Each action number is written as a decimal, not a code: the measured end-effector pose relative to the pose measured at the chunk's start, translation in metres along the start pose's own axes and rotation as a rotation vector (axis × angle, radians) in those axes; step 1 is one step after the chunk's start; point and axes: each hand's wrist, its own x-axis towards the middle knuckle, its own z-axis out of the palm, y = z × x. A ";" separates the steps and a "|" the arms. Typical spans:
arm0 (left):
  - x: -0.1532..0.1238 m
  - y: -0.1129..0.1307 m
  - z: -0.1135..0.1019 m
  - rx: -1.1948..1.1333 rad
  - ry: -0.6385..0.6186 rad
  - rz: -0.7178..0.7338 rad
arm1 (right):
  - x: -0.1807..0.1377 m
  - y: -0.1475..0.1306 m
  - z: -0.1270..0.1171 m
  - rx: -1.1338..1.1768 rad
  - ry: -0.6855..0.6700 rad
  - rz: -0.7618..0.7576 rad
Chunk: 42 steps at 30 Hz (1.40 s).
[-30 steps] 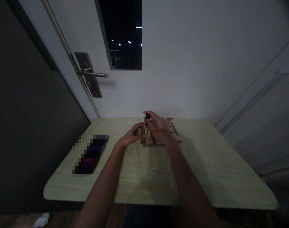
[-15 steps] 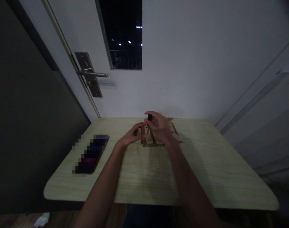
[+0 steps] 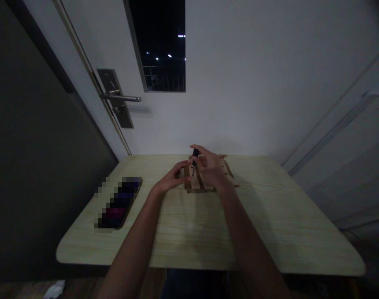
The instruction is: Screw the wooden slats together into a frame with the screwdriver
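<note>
A small wooden assembly of pale slats with dark holes (image 3: 195, 182) lies near the back edge of the table. My right hand (image 3: 210, 166) is closed around a short screwdriver (image 3: 195, 153) with a black handle. Its metal shaft points down at the leftmost slat, close to a hole; whether the tip sits in a screw is too small to tell. My left hand (image 3: 173, 176) grips the left side of the assembly, thumb at the front and fingers farther back. My right hand and wrist hide part of the assembly's middle.
The pale wood-grain table (image 3: 189, 232) stands against a white door with a metal handle (image 3: 124, 98) and a dark window (image 3: 161, 45). A phone (image 3: 122, 203), partly pixelated, lies on the table's left. Something white (image 3: 55, 289) is on the floor at lower left.
The black screwdriver handle looks slightly turned and more upright in my right hand, whose fingers have shifted a little. My left hand stays in place on the wooden assembly.
</note>
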 end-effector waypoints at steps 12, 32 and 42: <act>0.000 -0.001 -0.001 0.044 -0.006 -0.003 | -0.001 -0.002 0.000 -0.008 0.005 -0.050; 0.000 -0.002 -0.001 0.020 -0.012 -0.003 | 0.001 0.001 -0.002 -0.024 0.057 -0.076; 0.001 0.003 0.001 -0.007 -0.015 0.004 | -0.001 -0.002 0.002 -0.042 0.080 -0.064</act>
